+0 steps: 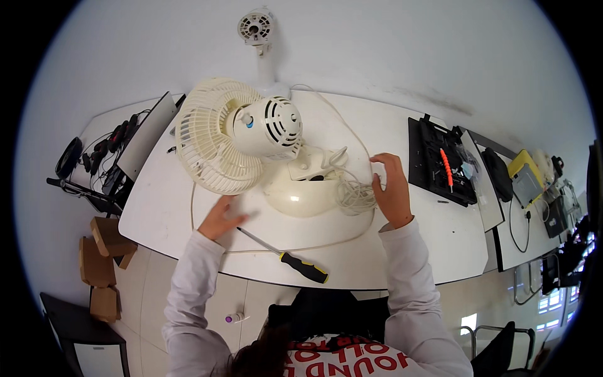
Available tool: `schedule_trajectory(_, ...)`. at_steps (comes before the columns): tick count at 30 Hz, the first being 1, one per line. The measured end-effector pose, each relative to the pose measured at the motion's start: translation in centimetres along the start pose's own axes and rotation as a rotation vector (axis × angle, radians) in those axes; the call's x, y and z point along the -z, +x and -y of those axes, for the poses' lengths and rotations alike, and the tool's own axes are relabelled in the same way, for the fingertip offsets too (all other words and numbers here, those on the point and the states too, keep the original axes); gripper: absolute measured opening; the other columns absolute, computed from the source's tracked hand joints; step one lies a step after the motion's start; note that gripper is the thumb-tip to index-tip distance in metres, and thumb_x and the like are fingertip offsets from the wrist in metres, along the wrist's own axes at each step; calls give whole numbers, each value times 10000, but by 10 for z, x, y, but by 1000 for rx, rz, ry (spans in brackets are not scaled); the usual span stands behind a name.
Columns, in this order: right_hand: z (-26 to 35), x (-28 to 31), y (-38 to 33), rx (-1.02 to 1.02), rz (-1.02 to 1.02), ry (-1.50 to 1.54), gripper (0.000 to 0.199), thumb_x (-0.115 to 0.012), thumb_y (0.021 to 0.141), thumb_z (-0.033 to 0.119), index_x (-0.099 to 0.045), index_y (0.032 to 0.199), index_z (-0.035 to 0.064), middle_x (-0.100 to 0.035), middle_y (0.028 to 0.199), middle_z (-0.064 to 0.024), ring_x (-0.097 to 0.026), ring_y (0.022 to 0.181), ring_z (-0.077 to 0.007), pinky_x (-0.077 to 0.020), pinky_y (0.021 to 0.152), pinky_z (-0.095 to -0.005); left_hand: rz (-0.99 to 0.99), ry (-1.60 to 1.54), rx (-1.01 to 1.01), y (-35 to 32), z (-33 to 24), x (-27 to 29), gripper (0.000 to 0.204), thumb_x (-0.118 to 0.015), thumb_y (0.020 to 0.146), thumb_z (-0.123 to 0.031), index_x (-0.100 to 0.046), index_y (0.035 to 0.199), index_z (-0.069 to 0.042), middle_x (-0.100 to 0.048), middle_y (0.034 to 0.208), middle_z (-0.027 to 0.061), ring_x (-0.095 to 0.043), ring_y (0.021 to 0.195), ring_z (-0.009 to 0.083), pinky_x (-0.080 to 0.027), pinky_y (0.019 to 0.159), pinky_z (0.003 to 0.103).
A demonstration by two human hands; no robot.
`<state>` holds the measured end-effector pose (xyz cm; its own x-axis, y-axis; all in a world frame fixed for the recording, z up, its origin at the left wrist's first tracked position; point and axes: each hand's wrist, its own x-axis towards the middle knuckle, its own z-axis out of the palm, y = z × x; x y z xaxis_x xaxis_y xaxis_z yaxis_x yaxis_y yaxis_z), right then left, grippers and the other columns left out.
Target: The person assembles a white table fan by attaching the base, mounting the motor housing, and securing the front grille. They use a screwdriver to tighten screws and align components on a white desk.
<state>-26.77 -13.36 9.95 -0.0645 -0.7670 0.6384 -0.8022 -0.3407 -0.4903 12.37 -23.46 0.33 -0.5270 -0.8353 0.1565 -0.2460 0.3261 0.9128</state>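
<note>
Cream desk fan [242, 135] lies tipped at 11 o'clock, base up for access | my left hand [220, 217] flat, open, steadying table [427, 251] | right hand [392, 191] gripping coiled cord [355, 196] at 2 o'clock | screwdriver [286, 256] near, ready.

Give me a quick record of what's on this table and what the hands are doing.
table: white
fan: cream, lying tilted on its base
cord: white, coiled by the base
screwdriver: black and yellow handle, near table edge
left hand: flat on table beside the fan cage
right hand: touching the cord
tray: black, far right
</note>
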Motion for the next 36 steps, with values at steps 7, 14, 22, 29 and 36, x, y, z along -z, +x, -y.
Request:
schedule_trajectory(7,-126,-34,-27,-379,65,22,332,-563,829,88,-498,1150,39,-547,1039,-178,-541,1005,-298,-438,851,-345,230,421,-194,62,-11,-44,1206,-847,523,-334,-108,1418,-7,-130,1453,219,-117,1362,322,-125,1108,386)
schedule_trajectory(14,-147,-32,7,-824,262,305,364,-483,911,308,-532,1145,34,-630,971,-71,-611,770,-163,-510,608,-285,159,692,-233,76,-31,-77,1284,-800,490,-536,-60,1432,-72,-114,1397,355,-99,1323,485,-125,1101,448)
schedule_trajectory(22,-158,-55,54,-612,635,-381,274,-668,728,297,-676,724,23,-671,676,-94,-656,629,-196,-519,636,-286,155,886,-227,70,-47,-72,1257,-758,528,-593,-33,1437,-118,-129,1383,375,-129,1307,512,-172,1088,471)
schedule_trajectory(29,-177,-27,48,-625,427,-597,306,-673,688,309,-660,843,46,-667,801,-139,-661,792,-269,-527,706,-325,148,724,-179,74,-43,-77,1251,-731,511,-643,-90,1430,-88,-149,1393,346,-123,1314,491,-121,1088,505)
schedule_trajectory(36,-120,48,55,-713,82,799,129,-569,873,162,-533,959,73,-607,780,-24,-408,496,-28,-343,426,-161,61,775,-138,76,-38,-85,1245,-771,514,-584,-98,1418,-56,-110,1404,346,-145,1311,489,-172,1094,450)
